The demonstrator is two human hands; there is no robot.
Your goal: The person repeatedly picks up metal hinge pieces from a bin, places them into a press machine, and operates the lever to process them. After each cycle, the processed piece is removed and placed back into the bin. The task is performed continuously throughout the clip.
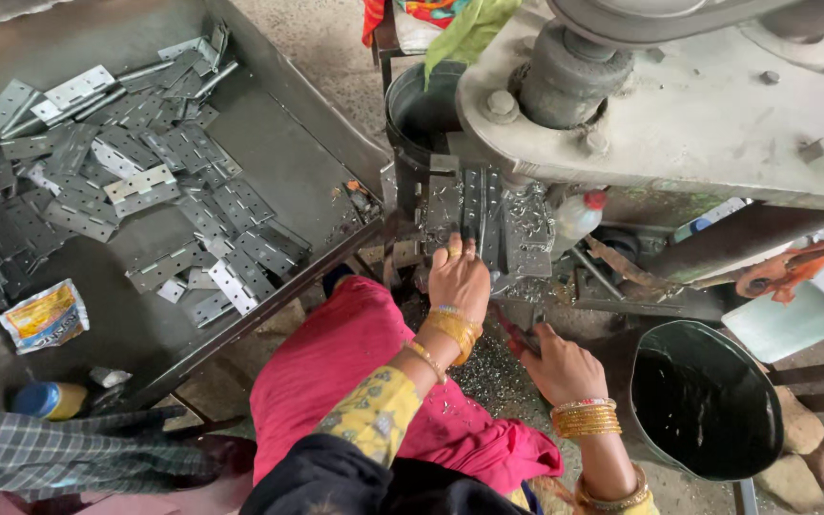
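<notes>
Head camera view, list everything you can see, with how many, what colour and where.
Hinge plates: many, grey metal, heaped in the tray at left.
Tray: one, dark metal, upper left.
Snack packet: one, yellow and white, tray's lower left.
Bottle: one, yellow with blue cap, lower left.
Press machine: one, grey, top right.
Plate on the press bed: grey, centre.
Small bottle: one, white with red cap, beside the bed.
Tub: one, black, lower right.
Metal chips: many, silvery, on the floor.
Left hand: on the press bed plate.
Right hand: low, beside the tub; grip hidden.
</notes>
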